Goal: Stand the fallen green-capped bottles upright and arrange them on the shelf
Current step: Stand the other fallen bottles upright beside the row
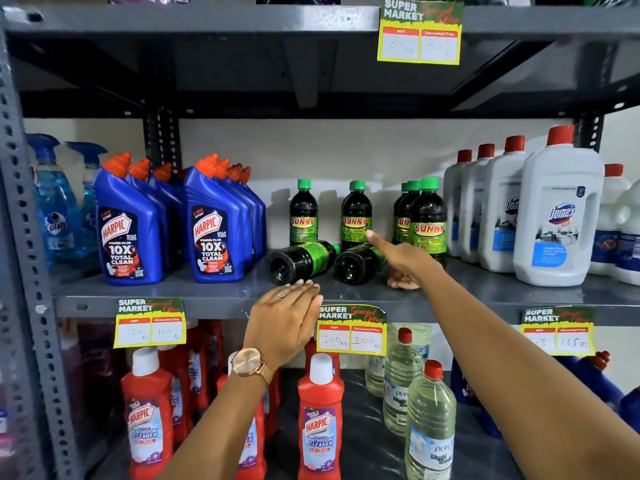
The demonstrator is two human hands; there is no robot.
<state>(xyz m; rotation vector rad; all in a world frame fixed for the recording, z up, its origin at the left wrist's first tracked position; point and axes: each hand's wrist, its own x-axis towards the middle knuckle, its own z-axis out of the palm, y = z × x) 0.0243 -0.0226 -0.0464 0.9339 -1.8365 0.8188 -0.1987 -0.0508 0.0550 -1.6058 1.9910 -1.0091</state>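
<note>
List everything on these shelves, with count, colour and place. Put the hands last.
Standing Sunny bottles: at least five, dark with green caps, middle shelf centre.
Fallen Sunny bottles: two, dark with green labels, lying at the shelf front, bases toward the camera.
Harpic toilet cleaner: two rows, blue with orange caps, middle shelf left.
Colin sprays: two, pale blue, far left.
Domex bottles: several, white with red caps, middle shelf right.
Harpic bathroom cleaner: several, red with white caps, lower shelf.
Clear bottles: at least three, red caps, lower shelf right.
Price tags: four, yellow-green, on shelf edges.
Left hand: open, below the fallen bottles.
Right hand: reaching beside the right fallen bottle.
</note>
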